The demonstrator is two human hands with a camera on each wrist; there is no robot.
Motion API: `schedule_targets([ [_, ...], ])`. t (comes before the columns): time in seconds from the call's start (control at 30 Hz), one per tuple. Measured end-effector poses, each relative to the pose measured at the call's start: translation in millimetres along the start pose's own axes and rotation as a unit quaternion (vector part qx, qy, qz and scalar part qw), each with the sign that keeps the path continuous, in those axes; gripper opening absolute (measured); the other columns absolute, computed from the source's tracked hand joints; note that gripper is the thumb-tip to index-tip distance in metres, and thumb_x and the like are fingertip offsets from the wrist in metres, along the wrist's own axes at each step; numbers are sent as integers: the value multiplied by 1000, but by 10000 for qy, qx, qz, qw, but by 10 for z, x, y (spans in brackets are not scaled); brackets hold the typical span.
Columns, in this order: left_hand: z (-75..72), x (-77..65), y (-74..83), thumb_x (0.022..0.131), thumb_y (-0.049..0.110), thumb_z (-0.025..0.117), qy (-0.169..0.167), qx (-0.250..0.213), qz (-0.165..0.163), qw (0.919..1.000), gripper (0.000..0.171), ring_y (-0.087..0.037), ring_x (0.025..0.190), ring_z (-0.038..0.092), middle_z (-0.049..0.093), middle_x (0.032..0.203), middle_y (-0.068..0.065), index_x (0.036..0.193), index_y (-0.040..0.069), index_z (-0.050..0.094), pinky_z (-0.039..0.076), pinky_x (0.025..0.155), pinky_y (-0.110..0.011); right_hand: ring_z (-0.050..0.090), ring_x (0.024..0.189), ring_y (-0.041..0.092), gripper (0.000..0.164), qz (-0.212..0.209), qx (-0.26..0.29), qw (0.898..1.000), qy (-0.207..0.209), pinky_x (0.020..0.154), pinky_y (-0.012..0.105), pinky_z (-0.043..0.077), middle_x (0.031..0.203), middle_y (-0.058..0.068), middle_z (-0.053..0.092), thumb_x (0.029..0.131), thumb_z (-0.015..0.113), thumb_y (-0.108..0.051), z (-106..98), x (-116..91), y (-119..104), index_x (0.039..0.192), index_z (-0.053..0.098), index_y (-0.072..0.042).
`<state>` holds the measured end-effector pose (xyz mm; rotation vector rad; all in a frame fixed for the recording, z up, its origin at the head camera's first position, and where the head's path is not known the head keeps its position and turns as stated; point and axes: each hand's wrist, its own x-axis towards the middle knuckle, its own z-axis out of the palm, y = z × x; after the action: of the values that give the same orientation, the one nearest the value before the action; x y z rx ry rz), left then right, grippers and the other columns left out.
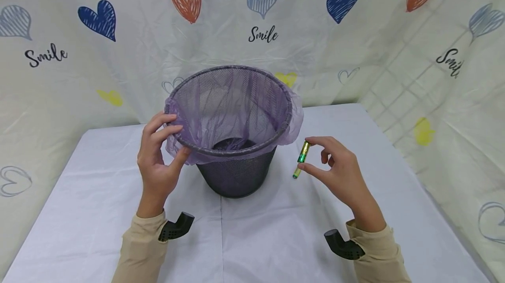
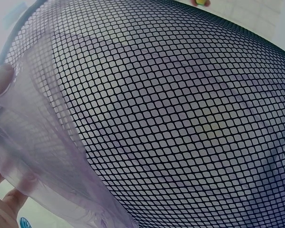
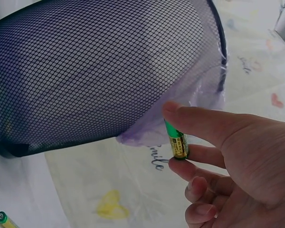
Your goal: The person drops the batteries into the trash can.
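A black mesh wastebasket [image 1: 236, 180] stands on the white-covered table, lined with a thin purple plastic bag [image 1: 293, 120] folded over its rim. My left hand [image 1: 159, 160] grips the rim at the left, fingers over the edge and thumb on the near side. In the left wrist view the bag's folded edge [image 2: 52, 161] hangs between thumb and fingers. To the right of the basket, my right hand [image 1: 341, 166] pinches a green and gold battery [image 3: 177, 140] by its ends between thumb and index finger. A second battery [image 1: 296, 172] lies on the table, partly overlapped by the held one.
The white tablecloth [image 1: 252, 239] covers the table, and its far edge lies behind the basket. A pale curtain [image 1: 221, 33] printed with hearts and "Smile" hangs behind and to the right. Black wrist devices [image 1: 177, 227] sit on both sleeves.
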<state>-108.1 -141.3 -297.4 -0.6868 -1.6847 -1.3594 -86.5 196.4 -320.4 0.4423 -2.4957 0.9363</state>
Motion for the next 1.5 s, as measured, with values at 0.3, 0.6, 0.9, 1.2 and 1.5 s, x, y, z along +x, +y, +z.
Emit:
schedule_targets([
  [0.3,5,0,-13,81,30,67,17,-61,35,10000,47,-41,121,41,53,113,-28,97,-14,57,37,107,-40,39,67,4,54,-84,44,9999,107,52,16,31,98,-10,57,64,82,-20,-18,40,-39,114,60,-19],
  [0.6,5,1,-30,81,31,67,58,-47,62,10000,48,-42,121,42,54,112,-29,97,-13,58,38,107,-40,38,66,2,54,-271,195,9990,291,52,16,30,97,-11,57,64,82,-18,-33,106,-96,114,61,-19],
  [0.9,3,4,-32,80,28,69,51,-172,52,9998,47,-42,121,41,53,113,-27,97,-14,57,39,106,-39,37,65,3,51,-255,247,9985,408,51,19,30,90,-6,54,62,82,-8,-123,159,-351,110,63,-10],
  [1.2,-1,3,-32,81,30,68,13,-72,60,10000,47,-41,121,42,53,113,-28,97,-13,57,39,106,-38,37,64,5,49,-293,357,9974,558,50,21,30,87,-3,53,62,80,-2,-206,198,-572,108,63,-4],
  [1.5,2,2,-24,81,31,67,25,-24,44,10000,48,-42,121,42,53,113,-28,97,-14,57,40,106,-37,37,64,5,50,-321,477,9964,620,50,20,30,86,-3,52,62,80,-1,-215,224,-603,109,63,-4],
])
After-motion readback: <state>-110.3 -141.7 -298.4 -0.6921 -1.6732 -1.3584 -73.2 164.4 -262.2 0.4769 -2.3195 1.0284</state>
